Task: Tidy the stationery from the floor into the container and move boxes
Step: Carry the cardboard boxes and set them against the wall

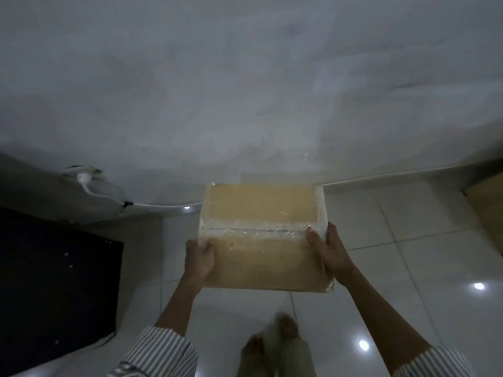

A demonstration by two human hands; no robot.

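Above white tile floor (408,268), near wall (245,91): taped cardboard box (261,213) held up, flaps sealed with clear tape. Left hand (198,259) grips left edge, thumb on top; right hand (329,253) grips right edge likewise. Black object (54,281) at left; white cable (152,204) along wall base; bare feet (272,341) below.

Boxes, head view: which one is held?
The taped box at centre, left hand and right hand gripping its sides. The other box, at the right edge, is untouched and mostly out of frame.

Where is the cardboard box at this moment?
In the head view the cardboard box is central, held over the floor between the left hand and the right hand.
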